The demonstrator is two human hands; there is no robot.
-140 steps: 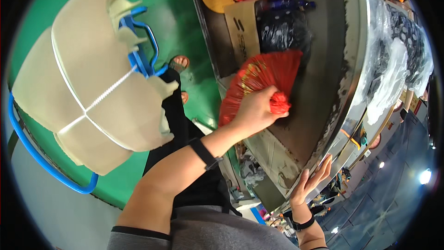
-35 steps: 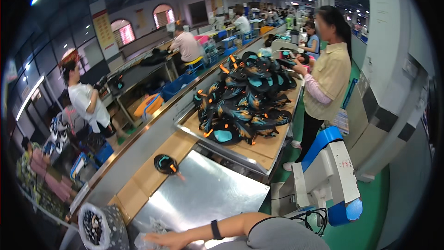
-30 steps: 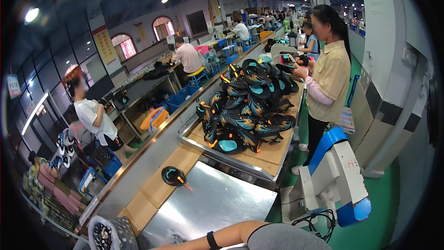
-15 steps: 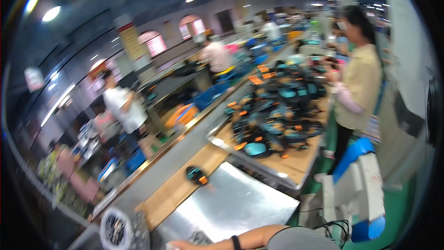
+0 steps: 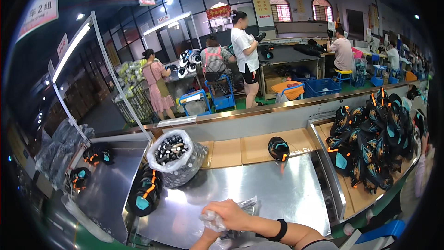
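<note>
Low in the middle of the head view, my right hand (image 5: 228, 214), a black band on its wrist, is closed on a crumpled clear plastic bag (image 5: 213, 222). My left hand (image 5: 206, 239) is just below, its fingers closed at the lower part of the same plastic and partly hidden. More clear plastic (image 5: 249, 206) lies beside my right hand on the shiny metal tabletop (image 5: 286, 199). Beyond my hands, a black shoe upper (image 5: 279, 150) with teal and orange parts sits on brown cardboard. More black shoe uppers (image 5: 144, 194) stand at the table's left edge.
A clear-lined sack (image 5: 192, 164) of small dark and white pieces stands at the back left. To the right, a cardboard-lined tray (image 5: 342, 192) holds piled shoe uppers (image 5: 370, 143). A dark side table (image 5: 108, 180) lies left. Several people work beyond the low partition (image 5: 231, 129).
The view has swung left and steadied, bringing the sack and the left side table into fuller view. Both my hands now show, together at the plastic; earlier only one showed.
</note>
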